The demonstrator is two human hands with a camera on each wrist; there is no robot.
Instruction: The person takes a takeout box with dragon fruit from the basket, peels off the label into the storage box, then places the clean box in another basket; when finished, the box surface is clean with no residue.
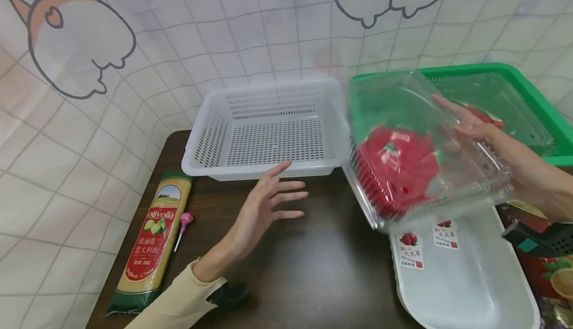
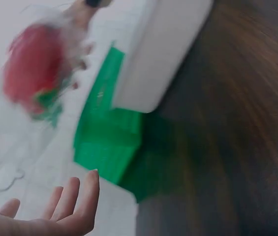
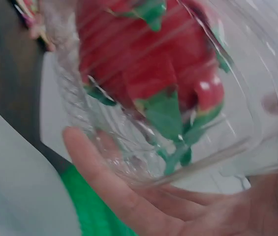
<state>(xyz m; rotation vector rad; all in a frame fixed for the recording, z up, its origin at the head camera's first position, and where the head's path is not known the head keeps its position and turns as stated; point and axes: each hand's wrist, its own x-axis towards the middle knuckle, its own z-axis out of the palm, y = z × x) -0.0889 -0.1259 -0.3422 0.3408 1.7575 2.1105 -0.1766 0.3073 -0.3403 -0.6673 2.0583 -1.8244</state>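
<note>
In the head view my right hand (image 1: 506, 145) grips a clear plastic box (image 1: 389, 100) by its right side, raised and tilted over the table. A red dragon fruit (image 1: 396, 169) lies inside it. Close up in the right wrist view, the fruit (image 3: 148, 64) shows green-tipped scales through the plastic, with fingers (image 3: 109, 182) against the box's edge. My left hand (image 1: 268, 204) hovers over the dark table in front of the white basket (image 1: 268, 169), fingers spread and holding nothing. The left wrist view is blurred, with the left hand (image 2: 65, 211) low in it.
Behind the held box stands a green basket (image 1: 515, 67) with another clear box (image 1: 506, 90) holding something red. A white basin (image 1: 461, 279) with two stickers sits below. At left lie a spaghetti pack (image 1: 152, 239) and a lollipop (image 1: 185, 218); red packaging (image 1: 548, 269) is at far right.
</note>
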